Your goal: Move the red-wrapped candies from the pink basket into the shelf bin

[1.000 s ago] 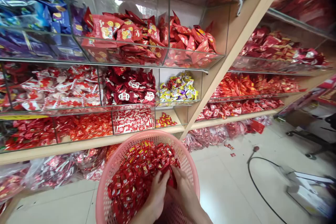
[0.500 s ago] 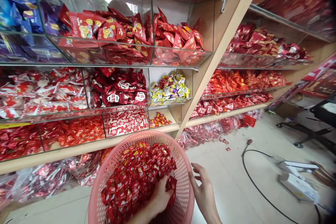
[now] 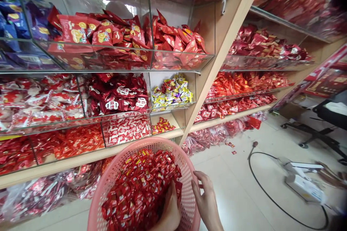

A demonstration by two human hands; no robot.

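A pink perforated basket [image 3: 93, 207] full of small red-wrapped candies [image 3: 138, 187] stands at the bottom middle. My left hand [image 3: 171, 207] reaches down into its right half, among the candies. Its fingers are largely hidden behind the back of the hand, and a red candy packet [image 3: 179, 188] shows just beyond them. Beside the basket's right rim is my right hand [image 3: 207, 196], held with thumb and fingers apart and curved; the thumb and index finger appear to touch the rim. I see nothing in this hand.
Glass-fronted shelves [image 3: 108, 70] behind the basket hold red, blue and yellow-white packets. Plastic bags of candy [image 3: 40, 198] lie under the bottom shelf. On the floor at right are a black cable [image 3: 251, 166], a white device [image 3: 305, 187] and a wheeled chair [image 3: 322, 130].
My left hand has turned edge-on and moved slightly right and lower in the basket. My right hand has shifted slightly left and down with the view, staying by the rim.
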